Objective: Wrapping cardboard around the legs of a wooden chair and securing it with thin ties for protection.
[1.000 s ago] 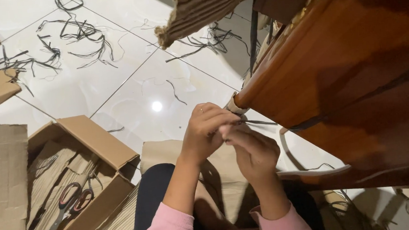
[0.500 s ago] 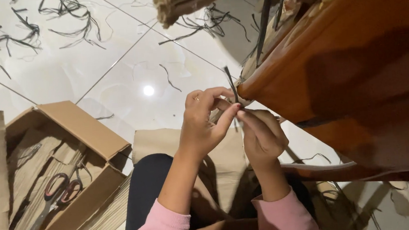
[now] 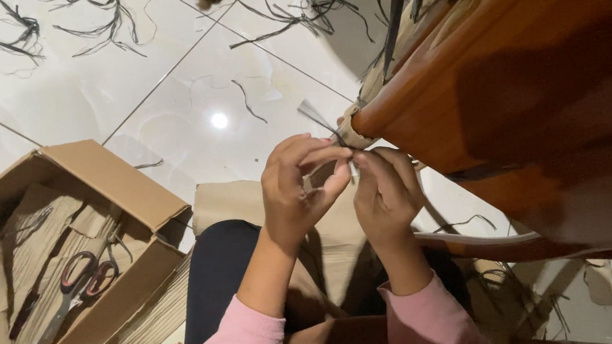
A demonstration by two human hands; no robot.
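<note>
A polished wooden furniture piece (image 3: 532,81) fills the right side of the frame, its rounded corner reaching toward the centre. Below it lies the white tiled floor (image 3: 168,81), strewn with dark strips across the top. An open cardboard box (image 3: 111,187) sits at lower left, with red-handled scissors (image 3: 75,285) lying inside. At centre, the left hand (image 3: 297,194) and right hand (image 3: 388,195) meet just below the furniture corner. Between their fingertips is a thin dark strip (image 3: 320,123), its blurred free end rising up and left of the fingers. Thumb and fingers of both hands are pinched together on it.
</note>
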